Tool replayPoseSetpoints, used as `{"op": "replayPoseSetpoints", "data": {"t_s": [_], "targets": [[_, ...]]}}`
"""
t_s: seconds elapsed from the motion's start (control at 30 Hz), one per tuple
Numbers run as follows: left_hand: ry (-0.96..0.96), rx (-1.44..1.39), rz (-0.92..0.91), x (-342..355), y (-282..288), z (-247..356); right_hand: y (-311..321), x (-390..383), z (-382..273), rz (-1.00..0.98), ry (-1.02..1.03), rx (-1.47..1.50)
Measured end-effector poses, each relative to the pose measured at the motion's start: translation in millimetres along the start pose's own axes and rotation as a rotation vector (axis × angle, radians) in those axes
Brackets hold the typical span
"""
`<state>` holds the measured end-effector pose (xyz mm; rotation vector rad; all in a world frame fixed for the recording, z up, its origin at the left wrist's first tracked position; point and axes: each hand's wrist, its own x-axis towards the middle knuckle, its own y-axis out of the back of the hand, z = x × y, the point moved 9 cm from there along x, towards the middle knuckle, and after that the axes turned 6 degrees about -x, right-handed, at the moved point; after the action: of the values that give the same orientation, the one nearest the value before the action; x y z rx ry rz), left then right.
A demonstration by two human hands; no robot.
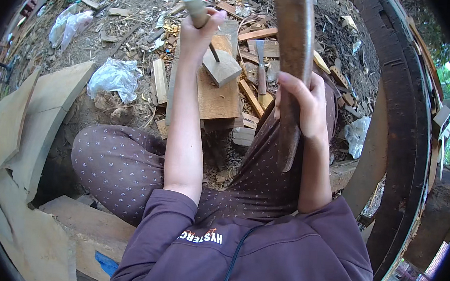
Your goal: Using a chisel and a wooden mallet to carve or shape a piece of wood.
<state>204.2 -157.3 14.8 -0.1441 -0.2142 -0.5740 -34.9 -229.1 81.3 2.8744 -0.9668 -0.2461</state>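
My left hand (196, 40) is closed round the handle of a chisel (194, 7). The chisel's dark, narrow blade slants down, its tip at the top face of a small pale wood block (223, 70). That block rests on a larger, low wooden work block (215, 97) between my legs. In my right hand (309, 102) is a thick, worn wooden club (292, 35), gripped near its narrower lower end. The club stands nearly upright to the right of the work block, apart from the chisel, and its upper end runs out of view.
Beyond the work block, a second chisel (262, 72) with a wide blade lies among wood offcuts (257, 35) and shavings. Plastic bags (115, 79) lie on the dirt. Large curved boards (53, 111) lean at the left. A big dark curved timber (404, 112) rises at the right.
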Motion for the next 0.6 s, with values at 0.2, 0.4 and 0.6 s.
{"op": "replayPoseSetpoints", "data": {"t_s": [0.2,0.4,0.6], "targets": [[-0.011,-0.505,-0.096,6,1,23,19,9,25,0.104,-0.156,0.248],[-0.07,-0.529,-0.166,-4,12,29,12,9,27,0.087,-0.228,0.305],[-0.048,-0.565,-0.171,-7,17,4,7,11,26,0.012,-0.181,0.177]]}}
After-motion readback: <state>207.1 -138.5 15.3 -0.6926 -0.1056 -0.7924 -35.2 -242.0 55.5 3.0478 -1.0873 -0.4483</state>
